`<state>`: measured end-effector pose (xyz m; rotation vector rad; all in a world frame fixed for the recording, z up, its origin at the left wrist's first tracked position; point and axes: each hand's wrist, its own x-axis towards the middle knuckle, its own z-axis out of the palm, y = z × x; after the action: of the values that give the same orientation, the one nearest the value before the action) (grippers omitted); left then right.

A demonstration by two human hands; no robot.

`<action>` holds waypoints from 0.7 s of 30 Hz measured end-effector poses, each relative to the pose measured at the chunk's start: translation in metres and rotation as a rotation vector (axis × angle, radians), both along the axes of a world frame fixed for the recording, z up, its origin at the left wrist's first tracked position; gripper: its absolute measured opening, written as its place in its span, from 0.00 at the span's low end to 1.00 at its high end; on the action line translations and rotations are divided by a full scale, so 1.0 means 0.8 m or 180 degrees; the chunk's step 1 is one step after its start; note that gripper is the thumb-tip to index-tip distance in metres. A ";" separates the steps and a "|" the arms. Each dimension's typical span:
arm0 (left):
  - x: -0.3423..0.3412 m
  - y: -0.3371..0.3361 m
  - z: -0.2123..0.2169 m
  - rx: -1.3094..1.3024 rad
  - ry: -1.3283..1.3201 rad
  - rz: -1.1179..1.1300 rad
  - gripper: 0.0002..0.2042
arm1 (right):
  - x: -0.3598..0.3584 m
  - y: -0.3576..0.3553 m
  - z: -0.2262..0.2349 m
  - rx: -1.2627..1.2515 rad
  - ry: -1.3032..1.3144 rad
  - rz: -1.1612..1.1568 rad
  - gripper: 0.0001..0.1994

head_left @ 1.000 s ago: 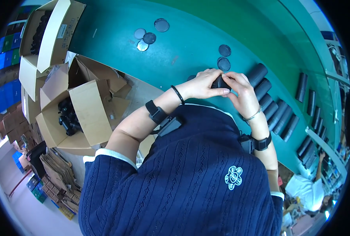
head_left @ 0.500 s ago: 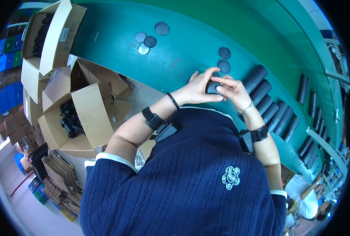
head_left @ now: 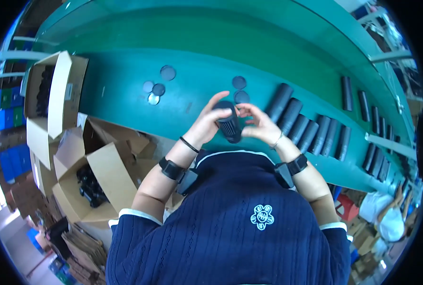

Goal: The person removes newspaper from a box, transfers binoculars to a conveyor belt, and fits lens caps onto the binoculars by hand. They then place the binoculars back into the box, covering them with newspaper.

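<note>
Over the near side of a green table (head_left: 121, 95), just in front of the person's chest, a black tube (head_left: 230, 126) with a ribbed band is held aslant, its far end leaning to the left. The left hand (head_left: 208, 124) grips it from the left side, thumb laid across the far end and index finger extended beyond it. The right hand (head_left: 263, 129) stands at the tube's right side, half open, with fingers and thumb parted; whether its fingertips touch the tube cannot be told.

Beyond the hands lie two dark discs (head_left: 239, 82), one nearer the tube than the other. Farther left is a cluster of four more discs (head_left: 167, 72), one of them shiny. To the right of the right hand, a row of black tubes (head_left: 321, 135) lies side by side, and further tubes (head_left: 346, 93) stretch along the table's right part. At the table's left end, an open carton (head_left: 59, 102) contains dark objects too indistinct to identify; nearer the person, a second open box (head_left: 110, 173) holds black items (head_left: 91, 187).
</note>
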<state>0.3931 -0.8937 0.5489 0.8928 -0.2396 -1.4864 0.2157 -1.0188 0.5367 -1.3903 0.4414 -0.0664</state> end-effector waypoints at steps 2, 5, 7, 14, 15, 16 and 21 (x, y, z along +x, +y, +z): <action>-0.013 -0.040 0.008 -0.0329 0.0690 0.0079 0.29 | -0.036 0.000 -0.009 -0.0976 0.0019 0.0179 0.42; -0.050 -0.108 0.007 -0.0563 0.1584 0.0034 0.33 | -0.087 -0.032 -0.010 -0.0766 0.0268 -0.0568 0.45; -0.073 -0.159 -0.006 0.0368 -0.0034 -0.0329 0.35 | -0.121 -0.070 -0.005 -0.1032 0.0452 -0.1337 0.44; -0.132 -0.227 -0.094 0.0595 -0.4382 -0.1842 0.56 | -0.193 -0.231 -0.003 -0.0757 0.1651 -0.3031 0.41; -0.132 -0.224 -0.094 0.0575 -0.4172 -0.1668 0.58 | -0.204 -0.252 -0.018 -0.1001 0.1754 -0.2898 0.43; -0.127 -0.221 -0.085 0.0647 -0.3766 -0.1743 0.53 | -0.217 -0.273 -0.040 -0.1232 0.1859 -0.2769 0.45; -0.092 -0.158 -0.057 -0.0259 -0.2336 -0.1875 0.42 | -0.233 -0.343 -0.098 -0.2229 0.2459 -0.2726 0.40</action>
<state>0.3194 -1.0197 0.5033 1.3487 -1.1752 -1.5949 0.0290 -1.2928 0.4583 -1.7816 1.7744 -0.4194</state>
